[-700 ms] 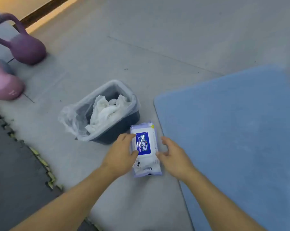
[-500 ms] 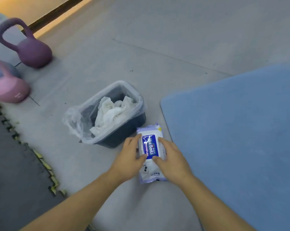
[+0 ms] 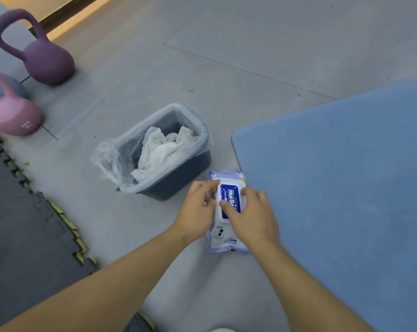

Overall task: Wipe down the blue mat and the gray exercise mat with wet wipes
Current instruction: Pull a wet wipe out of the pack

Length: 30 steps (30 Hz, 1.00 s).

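Note:
A white and lilac pack of wet wipes (image 3: 226, 238) with a blue label lies on the gray exercise mat (image 3: 226, 68), just left of the blue mat (image 3: 334, 188). My left hand (image 3: 198, 207) grips the pack's left side, its fingertips at the edge of the closed lid. My right hand (image 3: 253, 216) lies over the lid, thumb pressed on the label and fingers curled round the right edge. No wipe is pulled out.
A dark bin (image 3: 178, 178) lined with a clear bag holds crumpled used wipes (image 3: 162, 149), right behind the pack. A purple kettlebell (image 3: 47, 61) and a pink kettlebell (image 3: 13, 116) stand at far left. Dark interlocking floor tiles (image 3: 23, 224) border the gray mat at left.
My right hand slid from the pack's right side up onto the lid. My left hand's fingers moved up to the lid's edge. The pack stays in place.

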### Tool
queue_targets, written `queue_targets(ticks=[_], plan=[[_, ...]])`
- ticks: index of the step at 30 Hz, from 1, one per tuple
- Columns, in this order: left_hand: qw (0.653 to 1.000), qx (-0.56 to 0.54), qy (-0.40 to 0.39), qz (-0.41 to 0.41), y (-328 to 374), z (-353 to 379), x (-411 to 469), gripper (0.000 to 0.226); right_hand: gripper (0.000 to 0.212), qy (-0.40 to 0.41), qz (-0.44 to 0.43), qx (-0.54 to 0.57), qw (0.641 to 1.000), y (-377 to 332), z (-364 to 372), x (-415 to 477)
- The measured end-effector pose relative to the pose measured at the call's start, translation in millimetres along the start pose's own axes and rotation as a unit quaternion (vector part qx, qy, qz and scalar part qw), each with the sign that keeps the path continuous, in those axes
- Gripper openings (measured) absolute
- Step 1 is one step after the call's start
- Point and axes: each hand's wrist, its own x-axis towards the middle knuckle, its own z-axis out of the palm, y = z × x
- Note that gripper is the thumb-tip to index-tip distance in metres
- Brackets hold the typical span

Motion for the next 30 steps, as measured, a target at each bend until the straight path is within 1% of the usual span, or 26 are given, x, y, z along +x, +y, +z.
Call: queue_targets(ticks=[2,6,8,10,11,13,15,17,18,19,20,21,22,23,24,25,27,28,30], plan=[[0.999,-0.029,-0.003,-0.013,4,0,2,0.047,0.063,0.023,-0.006,-0.007,1.000,-4,2,0],[0.997,-0.069,-0.018,-0.028,4,1,0,0.051,0.063,0.039,-0.008,-0.021,0.999,-9,4,3],[0.998,-0.061,-0.020,-0.022,6,2,-2,0.052,0.060,0.045,-0.014,-0.044,0.998,-11,3,5],[0.999,-0.040,-0.022,-0.016,10,2,-4,0.053,0.049,0.050,-0.010,-0.053,0.997,-12,-1,7],[0.999,-0.022,-0.019,-0.014,10,1,-4,0.053,0.043,0.052,-0.005,-0.036,0.998,-11,-3,7],[1.000,0.014,-0.012,-0.011,8,-3,-4,0.053,0.040,0.045,0.015,0.025,0.999,-4,-5,11],[0.999,0.023,-0.001,-0.021,2,-8,-3,0.052,0.035,0.041,0.017,0.095,0.994,3,-5,13],[0.999,0.049,0.001,-0.014,-3,-9,-4,0.049,0.010,0.037,0.023,0.158,0.987,15,-4,18],[0.997,0.073,-0.001,0.002,-5,-8,-5,0.050,0.030,0.030,0.029,0.159,0.986,21,-3,19],[0.994,0.103,-0.004,0.020,-7,-7,-5,0.049,0.051,0.032,0.027,0.138,0.990,26,-3,19],[0.990,0.138,-0.009,0.037,-8,-6,-4,0.047,0.062,0.054,0.019,0.098,0.994,30,-2,19],[0.983,0.175,-0.014,0.051,-10,-5,-4,0.044,0.063,0.094,-0.009,0.055,0.994,33,0,19],[0.976,0.207,-0.017,0.060,-11,-5,-3,0.043,0.056,0.132,-0.058,0.010,0.990,30,0,17],[0.972,0.228,-0.016,0.062,-12,-6,-3,0.042,0.044,0.160,-0.109,-0.026,0.981,29,1,16],[0.970,0.234,-0.015,0.061,-13,-7,-2,0.042,0.033,0.155,-0.148,-0.043,0.976,26,3,15],[0.973,0.223,-0.013,0.059,-13,-8,-1,0.042,0.025,0.128,-0.176,-0.050,0.975,21,4,14],[0.984,0.171,-0.004,0.054,-12,-8,1,0.040,0.016,0.065,-0.215,-0.058,0.973,11,9,9],[0.988,0.146,0.003,0.053,-11,-8,2,0.039,0.015,0.050,-0.222,-0.072,0.971,7,11,8],[0.993,0.111,0.007,0.045,-9,-7,3,0.038,0.020,0.041,-0.205,-0.100,0.973,-1,14,9]])
